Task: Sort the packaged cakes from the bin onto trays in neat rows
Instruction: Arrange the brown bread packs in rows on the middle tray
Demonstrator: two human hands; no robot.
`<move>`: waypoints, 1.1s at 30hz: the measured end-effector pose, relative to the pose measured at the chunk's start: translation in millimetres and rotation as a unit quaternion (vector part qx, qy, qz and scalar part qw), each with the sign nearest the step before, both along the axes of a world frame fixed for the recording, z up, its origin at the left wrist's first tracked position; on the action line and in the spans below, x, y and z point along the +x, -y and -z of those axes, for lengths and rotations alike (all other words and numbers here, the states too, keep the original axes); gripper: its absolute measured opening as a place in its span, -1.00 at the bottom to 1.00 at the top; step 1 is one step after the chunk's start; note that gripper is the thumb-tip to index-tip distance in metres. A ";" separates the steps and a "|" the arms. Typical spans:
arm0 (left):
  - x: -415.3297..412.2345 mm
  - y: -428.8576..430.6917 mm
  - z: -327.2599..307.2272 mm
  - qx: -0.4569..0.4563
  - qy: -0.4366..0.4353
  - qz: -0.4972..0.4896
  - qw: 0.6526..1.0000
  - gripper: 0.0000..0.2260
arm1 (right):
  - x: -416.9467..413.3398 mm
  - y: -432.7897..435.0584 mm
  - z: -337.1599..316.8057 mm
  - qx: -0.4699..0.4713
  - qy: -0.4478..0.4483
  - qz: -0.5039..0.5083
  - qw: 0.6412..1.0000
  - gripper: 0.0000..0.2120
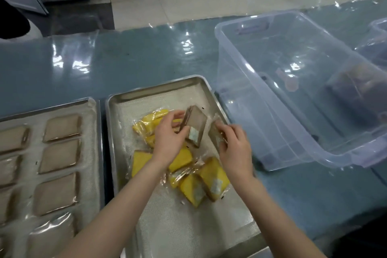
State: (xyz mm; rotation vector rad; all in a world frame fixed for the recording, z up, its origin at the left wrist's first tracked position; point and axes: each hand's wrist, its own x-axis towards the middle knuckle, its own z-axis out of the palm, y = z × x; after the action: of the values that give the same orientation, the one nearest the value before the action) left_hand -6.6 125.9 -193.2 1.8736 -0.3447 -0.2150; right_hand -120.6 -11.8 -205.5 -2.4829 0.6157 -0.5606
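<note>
- The left hand (167,138) has fingers and thumb curled round a brown packaged cake (194,125), held on edge above the middle tray (155,90), probably to separate it from the other colour.
- The right hand (234,146) pinches a second brown cake (216,135) just beside it, also tilted up.
- Yellow cakes (213,178) lie jumbled on that tray under both hands, not yet in rows.
- The left tray (52,107) carries rows of brown cakes (60,155), so I'd guess the held pair belongs there.
- The clear bin (261,14) stands at the right; I can't tell whether any cakes are left in it.
</note>
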 end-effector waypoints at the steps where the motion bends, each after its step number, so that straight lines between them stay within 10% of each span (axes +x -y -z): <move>1: 2.2 -10.4 -5.2 -0.020 -0.013 -0.023 0.999 -0.68 | 4.0 -9.5 -7.1 0.000 0.038 -0.008 0.999 -0.55; 10: -3.2 -196.3 -15.8 -0.142 -0.063 -0.158 0.975 -0.75 | 26.3 -178.5 -29.5 -0.078 0.130 -0.158 0.976 -0.57; 21: -64.8 -442.0 32.1 -0.101 -0.103 -0.299 0.943 -0.74 | 10.0 -375.3 39.6 -0.200 0.017 -0.353 0.914 -0.52; 29: -92.7 -503.1 33.2 -0.076 -0.125 -0.271 0.951 -0.72 | -19.6 -405.3 51.4 -0.104 -0.150 -0.368 0.912 -0.58; 33: -106.6 -506.2 21.2 -0.100 -0.119 -0.223 0.962 -0.64 | -25.5 -427.1 24.6 0.107 -0.141 -0.285 0.942 -0.59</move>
State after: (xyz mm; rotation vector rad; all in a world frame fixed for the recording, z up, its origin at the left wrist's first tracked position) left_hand -113.2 632.1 -214.4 1.6547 0.2169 -0.0907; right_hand -146.1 415.3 -230.2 -2.3862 0.0299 0.0825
